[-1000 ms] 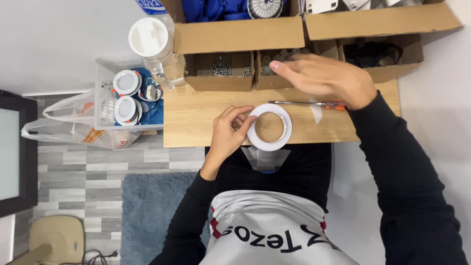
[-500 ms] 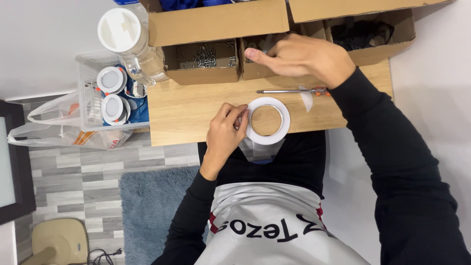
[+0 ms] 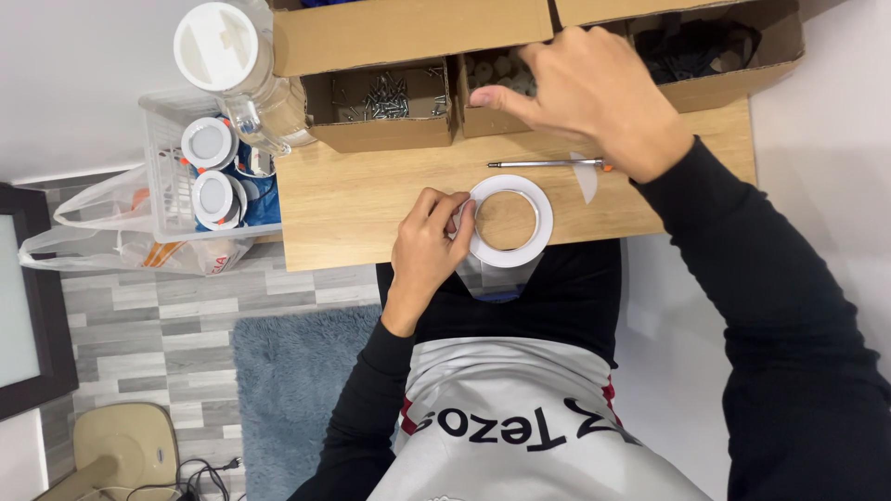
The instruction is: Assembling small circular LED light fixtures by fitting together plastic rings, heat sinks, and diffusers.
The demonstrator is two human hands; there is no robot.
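Observation:
My left hand (image 3: 429,249) pinches the left edge of a white ring-shaped lamp trim (image 3: 510,221), holding it over the near edge of the small wooden table (image 3: 371,204). My right hand (image 3: 594,93) reaches over a cardboard box of small white parts (image 3: 492,79), fingers curled, and I cannot see anything in it. A screwdriver with a metal shaft (image 3: 543,164) lies on the table just under that hand. A clear plastic bag (image 3: 492,278) hangs below the ring on my lap.
A cardboard box of screws (image 3: 385,97) sits left of the parts box, with larger cartons (image 3: 408,32) behind. A plastic jar with a white lid (image 3: 223,51), a clear bin of round white lamps (image 3: 209,172) and a plastic bag (image 3: 93,232) stand left. A blue rug (image 3: 297,390) covers the floor.
My right hand has moved forward and left from above the table to the box of white parts. The left hand keeps holding the ring in the same place.

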